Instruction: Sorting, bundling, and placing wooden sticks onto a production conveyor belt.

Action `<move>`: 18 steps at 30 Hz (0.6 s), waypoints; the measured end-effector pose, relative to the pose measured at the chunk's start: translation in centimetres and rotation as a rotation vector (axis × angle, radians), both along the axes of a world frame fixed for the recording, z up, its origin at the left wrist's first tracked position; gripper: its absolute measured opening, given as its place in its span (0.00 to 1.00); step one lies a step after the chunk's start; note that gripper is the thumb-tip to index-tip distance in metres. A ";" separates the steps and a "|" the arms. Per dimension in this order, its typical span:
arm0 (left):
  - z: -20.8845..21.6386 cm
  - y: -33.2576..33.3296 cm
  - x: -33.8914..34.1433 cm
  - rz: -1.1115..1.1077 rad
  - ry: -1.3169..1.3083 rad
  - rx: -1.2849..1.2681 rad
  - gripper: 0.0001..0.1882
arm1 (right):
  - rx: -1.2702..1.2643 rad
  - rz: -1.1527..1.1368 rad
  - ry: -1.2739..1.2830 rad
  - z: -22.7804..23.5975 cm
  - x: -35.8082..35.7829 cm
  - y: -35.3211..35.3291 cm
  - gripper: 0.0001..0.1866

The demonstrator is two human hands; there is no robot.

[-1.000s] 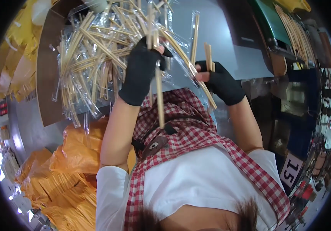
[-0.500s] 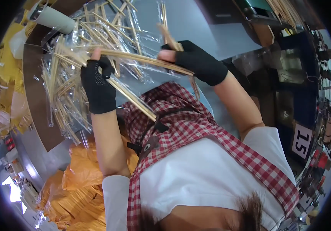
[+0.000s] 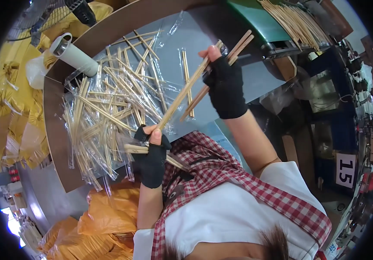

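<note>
A pair of light wooden chopsticks slants between my hands, its lower end pinched between the thumb and finger of my left hand. My right hand grips the upper end. Both hands wear black fingerless gloves. More chopsticks are wrapped in my left palm, their ends sticking out on both sides. Through my right fist runs another bundle of chopsticks, crossing behind the pair. Left of my hands, a heap of chopsticks in clear plastic sleeves covers the grey tabletop.
A white tumbler stands beyond the heap, inside the brown table rim. At the far right, a green machine carries a row of loose sticks. Orange bags lie below left; yellow sacks line the left side.
My left hand has come nearer my body, and my right hand has moved farther out and right. The chopsticks between them have swung from nearly level to a steep slant. The view has shifted.
</note>
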State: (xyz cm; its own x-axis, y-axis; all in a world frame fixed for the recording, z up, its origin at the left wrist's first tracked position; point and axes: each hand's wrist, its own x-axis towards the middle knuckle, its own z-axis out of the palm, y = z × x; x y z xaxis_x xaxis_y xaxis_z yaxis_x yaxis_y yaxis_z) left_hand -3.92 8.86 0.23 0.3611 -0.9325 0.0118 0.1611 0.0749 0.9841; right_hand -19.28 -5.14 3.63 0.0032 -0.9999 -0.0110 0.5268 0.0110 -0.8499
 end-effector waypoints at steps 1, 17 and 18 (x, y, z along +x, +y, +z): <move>-0.3 0.3 -0.1 0.002 -0.004 -0.008 0.07 | 0.028 -0.013 -0.007 -0.8 0.9 0.1 0.16; 0.8 0.0 4.5 0.122 0.299 0.041 0.06 | -0.374 -0.010 0.474 -0.3 2.3 2.4 0.11; 0.2 0.1 5.5 0.060 0.314 -0.009 0.04 | -0.809 -0.162 0.794 -0.2 1.0 0.3 0.11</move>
